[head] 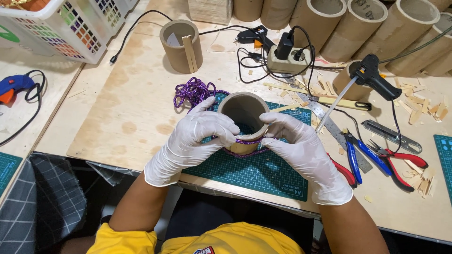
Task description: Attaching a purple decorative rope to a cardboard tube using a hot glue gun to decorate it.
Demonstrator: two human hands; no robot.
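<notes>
A short cardboard tube (244, 107) stands upright on a green cutting mat (263, 171). Both hands wear white gloves. My left hand (197, 136) wraps around the tube's left side. My right hand (296, 148) presses on its right side. A shiny purple cord (247, 141) runs around the tube near its base, under my fingers. The loose rest of the purple cord (194, 91) lies piled just behind my left hand.
A black glue gun (372, 75) rests on a tube at right, a power strip (287, 59) behind. A steel ruler (329, 123), pliers (353, 155), cutters (400, 164) and wood chips lie right. Another tube with sticks (181, 44), big tubes (358, 23), a basket (61, 23).
</notes>
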